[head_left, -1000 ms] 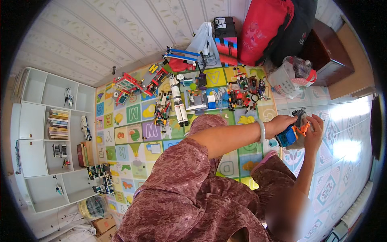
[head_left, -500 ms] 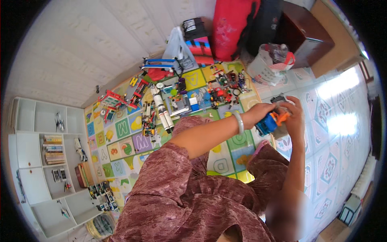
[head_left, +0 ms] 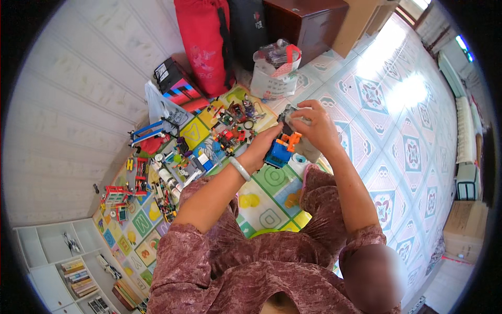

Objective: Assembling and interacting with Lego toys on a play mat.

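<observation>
My left hand point(head_left: 264, 144) is closed around a toy brick vehicle point(head_left: 280, 154) with a blue body, an orange piece on top and a grey far end. At that grey end are the bent fingers of my right hand point(head_left: 318, 128). Between them shows a grey, soft-looking cloth point(head_left: 309, 150), whose lower part hangs below the hand. The right fingertips are partly hidden, and whether they also grip the vehicle is unclear. Both hands are above the edge of the letter-patterned play mat point(head_left: 267, 214).
Brick models lie on the mat to the left, among them a white rocket point(head_left: 168, 180) and a red-and-white building point(head_left: 116, 194). A white bag with red handles point(head_left: 274, 78) stands ahead. White shelves point(head_left: 44, 243) are at lower left, and tiled floor point(head_left: 384, 172) spreads right.
The view has swung right, so the scene sits further left. My right hand has opened its fingers somewhat at the vehicle's grey end, while my left hand keeps its hold.
</observation>
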